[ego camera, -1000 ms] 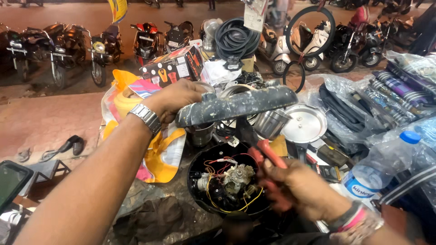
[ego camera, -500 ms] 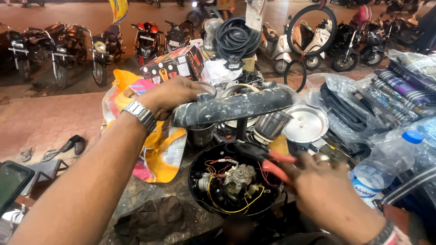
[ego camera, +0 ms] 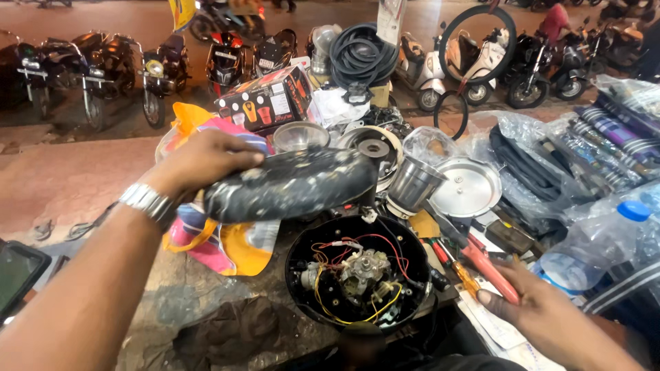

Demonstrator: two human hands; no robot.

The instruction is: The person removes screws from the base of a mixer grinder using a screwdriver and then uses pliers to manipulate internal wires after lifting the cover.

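Note:
My left hand (ego camera: 206, 161), with a metal watch on the wrist, grips the left end of a dark speckled cover (ego camera: 292, 182) and holds it tilted above the bench. Below it lies a round black appliance base (ego camera: 357, 275), open side up, showing a motor with red and yellow wires. My right hand (ego camera: 543, 312) is at the lower right, closed on red-handled pliers (ego camera: 485, 264) whose jaws point up-left toward the base's right rim.
A steel jar (ego camera: 412, 185), a round steel lid (ego camera: 471, 185) and a glass bowl (ego camera: 299, 137) stand behind the base. A plastic water bottle (ego camera: 595, 247) lies at the right. An orange bag (ego camera: 227, 240), a printed box (ego camera: 268, 99), rubber belts and parked motorcycles fill the rest.
My right hand has pulled back from over the base to the lower right with the pliers. The cover in my left hand has tilted and come closer.

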